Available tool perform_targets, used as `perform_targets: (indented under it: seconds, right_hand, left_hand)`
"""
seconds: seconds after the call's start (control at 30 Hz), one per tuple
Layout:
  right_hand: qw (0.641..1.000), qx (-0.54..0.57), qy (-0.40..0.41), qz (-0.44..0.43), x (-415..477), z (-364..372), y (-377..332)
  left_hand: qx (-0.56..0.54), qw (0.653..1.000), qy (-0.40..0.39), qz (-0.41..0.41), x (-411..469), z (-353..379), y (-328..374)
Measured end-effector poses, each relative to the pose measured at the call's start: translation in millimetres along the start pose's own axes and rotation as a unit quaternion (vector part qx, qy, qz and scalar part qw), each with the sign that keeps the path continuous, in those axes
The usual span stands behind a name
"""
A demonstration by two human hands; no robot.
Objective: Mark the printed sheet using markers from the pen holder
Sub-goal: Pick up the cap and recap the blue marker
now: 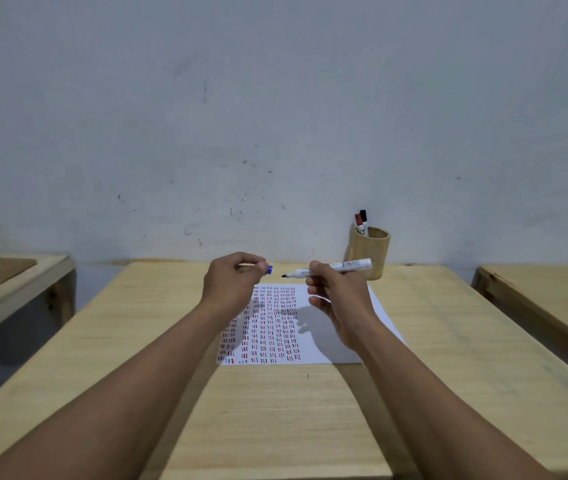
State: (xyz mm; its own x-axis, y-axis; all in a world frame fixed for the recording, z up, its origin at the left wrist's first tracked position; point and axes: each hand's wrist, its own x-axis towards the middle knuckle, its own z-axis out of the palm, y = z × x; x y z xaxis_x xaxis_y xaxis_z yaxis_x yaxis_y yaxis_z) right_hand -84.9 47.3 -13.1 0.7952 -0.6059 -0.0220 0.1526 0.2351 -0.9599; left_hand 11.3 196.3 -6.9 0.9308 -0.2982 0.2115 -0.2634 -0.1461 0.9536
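Observation:
The printed sheet lies flat in the middle of the wooden table, covered with rows of small red, blue and black marks. Above its far edge my right hand holds a white marker level, its dark uncapped tip pointing left. My left hand pinches the blue cap, a short gap away from the marker tip. A bamboo pen holder stands at the table's far right, with a red-capped marker and a black-capped marker sticking out of it.
A grey, scuffed wall rises right behind the table. Another wooden table stands to the left and a third one to the right, each separated by a gap.

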Motion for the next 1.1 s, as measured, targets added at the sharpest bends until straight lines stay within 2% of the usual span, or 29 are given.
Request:
perform_targets:
  seconds: [0.2, 0.4, 0.67, 0.73, 0.83, 0.93, 1.03, 1.1]
  right_hand:
    - [0.999, 0.003, -0.004, -0.032, -5.5, 0.3, -14.8]
    - [0.999, 0.015, -0.02, -0.042, -10.5, 0.0, -20.6]
    - [0.996, 0.082, -0.031, -0.015, -12.6, 1.3, -24.4]
    - [0.994, 0.106, 0.0, -0.014, -10.0, 5.5, -24.7]
    - [0.985, 0.139, 0.092, -0.033, -2.4, 12.4, -26.0]
    - [0.988, 0.055, 0.111, -0.094, -0.1, 9.5, -29.7]
    - [0.98, -0.142, 0.065, -0.12, -3.4, 1.3, -40.0]
    - [0.952, -0.272, 0.044, -0.131, 1.3, -7.2, -45.9]
  left_hand:
    - [-0.102, 0.991, -0.048, -0.073, -11.8, 11.2, 19.8]
    - [-0.112, 0.989, -0.07, -0.073, -20.5, 16.3, 32.2]
    - [-0.136, 0.989, -0.049, -0.038, -24.4, 20.4, 42.5]
    - [-0.124, 0.991, -0.046, -0.015, -27.3, 24.6, 45.0]
    - [-0.07, 0.996, -0.027, 0.04, -28.4, 35.1, 48.5]
    - [-0.03, 0.997, -0.004, 0.07, -24.5, 40.7, 53.4]
    - [0.018, 0.996, 0.005, 0.091, -16.8, 40.5, 62.4]
    - [0.049, 0.993, 0.008, 0.104, -9.2, 42.2, 68.5]
